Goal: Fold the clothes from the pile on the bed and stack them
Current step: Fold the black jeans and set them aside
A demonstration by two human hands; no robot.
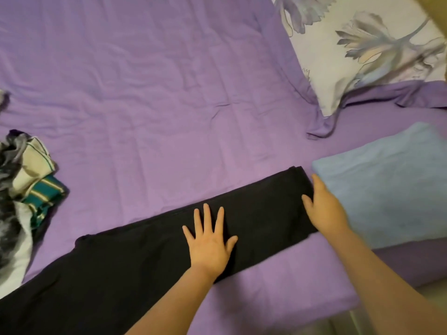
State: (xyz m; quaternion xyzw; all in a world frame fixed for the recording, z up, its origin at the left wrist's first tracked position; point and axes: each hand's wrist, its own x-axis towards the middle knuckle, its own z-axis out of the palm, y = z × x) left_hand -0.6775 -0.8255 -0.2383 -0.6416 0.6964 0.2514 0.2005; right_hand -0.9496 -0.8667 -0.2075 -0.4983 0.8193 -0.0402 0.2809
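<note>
A long black garment (125,259) lies flat across the near part of the purple bed, folded into a narrow strip running from lower left to its right end. My left hand (209,240) presses flat on its middle with fingers spread. At the strip's right end rests my right hand (325,209), fingers extended along the edge; whether they tuck under the cloth is hidden. A folded light-blue garment (387,192) sits just right of that hand. The unfolded pile (21,189), with grey, white and green-striped cloth, lies at the left edge.
Purple sheet (157,93) covers the bed, wrinkled and bare across the middle and far side. A floral pillow (362,49) lies at the far right. The bed's near edge (314,308) runs along the bottom right, with floor beyond.
</note>
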